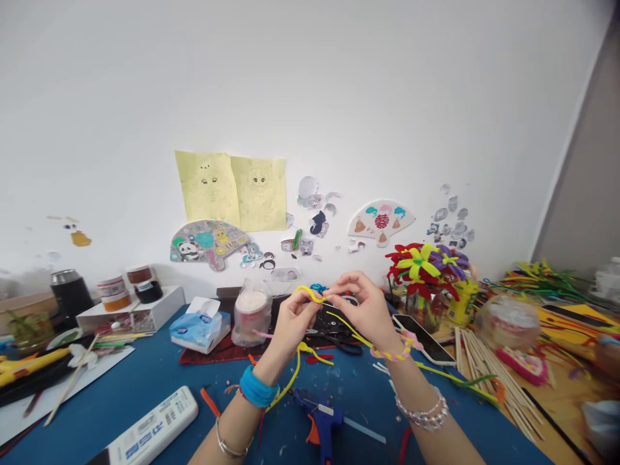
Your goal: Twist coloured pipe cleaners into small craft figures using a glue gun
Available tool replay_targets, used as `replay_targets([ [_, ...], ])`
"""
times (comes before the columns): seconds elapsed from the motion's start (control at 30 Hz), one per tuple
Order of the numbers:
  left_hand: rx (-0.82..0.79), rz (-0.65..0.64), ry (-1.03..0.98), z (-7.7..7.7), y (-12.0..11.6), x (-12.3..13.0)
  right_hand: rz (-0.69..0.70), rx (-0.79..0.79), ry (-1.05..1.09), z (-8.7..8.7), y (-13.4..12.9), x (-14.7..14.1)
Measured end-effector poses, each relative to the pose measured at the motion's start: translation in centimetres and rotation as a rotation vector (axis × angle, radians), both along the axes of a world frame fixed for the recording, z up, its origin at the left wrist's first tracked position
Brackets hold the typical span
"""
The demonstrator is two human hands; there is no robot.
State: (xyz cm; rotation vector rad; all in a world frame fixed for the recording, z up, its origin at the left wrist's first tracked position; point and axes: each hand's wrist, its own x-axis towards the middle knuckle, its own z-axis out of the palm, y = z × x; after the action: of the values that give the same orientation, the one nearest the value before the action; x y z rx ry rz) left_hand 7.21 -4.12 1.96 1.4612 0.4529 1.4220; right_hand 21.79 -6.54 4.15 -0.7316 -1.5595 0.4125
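Both hands are raised over the blue table mat, close together in the middle of the view. My left hand [295, 316] pinches a yellow fuzzy stem [310, 293] that curves over its fingertips. The fingers of my right hand [357, 303] are closed on the same stem at its right end. Just behind the fingertips shows a small blue fuzzy piece [318, 288]; what supports it is hidden. Below the hands, more yellow stems [303, 349] lie on the mat, and a blue glue gun [322, 413] rests between the forearms.
A tissue pack [199, 325] and a white box [155, 429] are on the left. On the right are a phone [425, 339], a vase of fuzzy flowers [423, 268] and wooden sticks [498, 381]. Part of another person's hand [608, 355] shows at the right edge.
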Motion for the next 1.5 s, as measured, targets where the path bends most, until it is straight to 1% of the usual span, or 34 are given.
replay_targets([
  [0.07, 0.070, 0.048, 0.039, -0.2, 0.0, 0.1, 0.027, -0.024, -0.004, 0.1, 0.0, 0.2],
  [0.1, 0.143, 0.105, 0.076, -0.3, 0.1, 0.0, 0.036, -0.035, -0.008, 0.2, 0.0, 0.4],
  [0.17, 0.379, 0.263, 0.203, -0.5, 0.2, -0.4, 0.045, -0.054, -0.013, 0.1, 0.2, 0.7],
  [0.27, 0.810, 0.510, 0.528, -0.8, 0.7, -1.4, 0.094, -0.107, 0.000, -0.1, 1.0, 0.9],
  [0.3, 0.913, 0.584, 0.631, -1.0, 0.9, -1.8, 0.120, -0.132, 0.013, -0.3, 1.3, 0.9],
  [0.33, 0.984, 0.650, 0.709, -1.1, 1.2, -2.2, 0.145, -0.157, 0.031, -0.5, 1.6, 0.8],
  [0.4, 1.058, 0.747, 0.783, -1.4, 1.7, -2.6, 0.185, -0.194, 0.080, -0.8, 2.1, 0.6],
  [0.43, 1.079, 0.766, 0.781, -1.6, 1.9, -2.7, 0.201, -0.204, 0.102, -1.0, 2.3, 0.5],
  [0.47, 1.084, 0.755, 0.760, -1.7, 2.1, -2.6, 0.216, -0.210, 0.120, -1.1, 2.5, 0.4],
  [0.5, 1.068, 0.714, 0.722, -1.8, 2.2, -2.5, 0.232, -0.210, 0.131, -1.1, 2.5, 0.3],
  [0.53, 1.014, 0.658, 0.662, -1.9, 2.3, -2.3, 0.246, -0.204, 0.135, -1.2, 2.5, 0.3],
  [0.57, 0.917, 0.602, 0.579, -1.9, 2.3, -2.0, 0.254, -0.194, 0.131, -1.1, 2.5, 0.2],
  [0.63, 0.659, 0.477, 0.413, -1.9, 2.2, -1.5, 0.240, -0.156, 0.111, -1.1, 2.3, 0.2],
  [0.7, 0.452, 0.371, 0.336, -1.6, 2.0, -1.1, 0.191, -0.114, 0.081, -1.0, 2.0, 0.2],
  [0.73, 0.393, 0.328, 0.332, -1.4, 1.8, -1.1, 0.160, -0.097, 0.063, -1.0, 1.8, 0.1],
  [0.77, 0.361, 0.299, 0.345, -1.2, 1.7, -1.1, 0.125, -0.081, 0.042, -0.9, 1.6, 0.0],
  [0.8, 0.341, 0.298, 0.371, -0.9, 1.6, -1.2, 0.085, -0.064, 0.017, -0.9, 1.4, -0.2],
  [0.83, 0.329, 0.331, 0.400, -0.7, 1.4, -1.3, 0.043, -0.046, -0.012, -0.8, 1.1, -0.4],
  [0.9, 0.307, 0.455, 0.470, -0.3, 1.0, -1.5, -0.042, -0.002, -0.066, -0.8, 0.6, -0.9],
  [0.93, 0.286, 0.497, 0.507, -0.1, 0.8, -1.5, -0.079, 0.024, -0.083, -0.7, 0.4, -1.2],
  [0.97, 0.253, 0.501, 0.534, 0.0, 0.5, -1.4, -0.109, 0.049, -0.093, -0.7, 0.2, -1.4],
  [1.0, 0.205, 0.462, 0.542, 0.2, 0.3, -1.4, -0.133, 0.070, -0.095, -0.7, 0.0, -1.6],
  [1.07, 0.090, 0.298, 0.493, 0.6, -0.3, -1.3, -0.161, 0.093, -0.076, -0.8, -0.2, -1.9],
  [1.13, -0.010, 0.135, 0.374, 1.0, -0.7, -1.2, -0.145, 0.085, -0.014, -0.9, -0.1, -2.0],
  [1.2, -0.079, 0.050, 0.236, 1.3, -1.0, -1.2, -0.085, 0.066, 0.072, -1.0, 0.2, -2.0],
  [1.23, -0.098, 0.035, 0.170, 1.4, -1.0, -1.1, -0.049, 0.057, 0.113, -1.1, 0.4, -2.0],
  [1.3, -0.116, 0.049, 0.049, 1.4, -1.0, -0.9, 0.010, 0.037, 0.174, -1.1, 0.6, -2.0],
  [1.37, -0.109, 0.084, -0.024, 1.0, -0.9, -0.6, 0.054, 0.009, 0.211, -1.1, 0.8, -2.1],
  [1.43, -0.071, 0.133, -0.046, 0.5, -0.6, -0.2, 0.097, -0.032, 0.241, -1.1, 0.8, -2.1],
  [1.5, 0.021, 0.202, -0.034, -0.1, -0.2, -0.1, 0.147, -0.086, 0.268, -1.0, 0.8, -2.0],
])
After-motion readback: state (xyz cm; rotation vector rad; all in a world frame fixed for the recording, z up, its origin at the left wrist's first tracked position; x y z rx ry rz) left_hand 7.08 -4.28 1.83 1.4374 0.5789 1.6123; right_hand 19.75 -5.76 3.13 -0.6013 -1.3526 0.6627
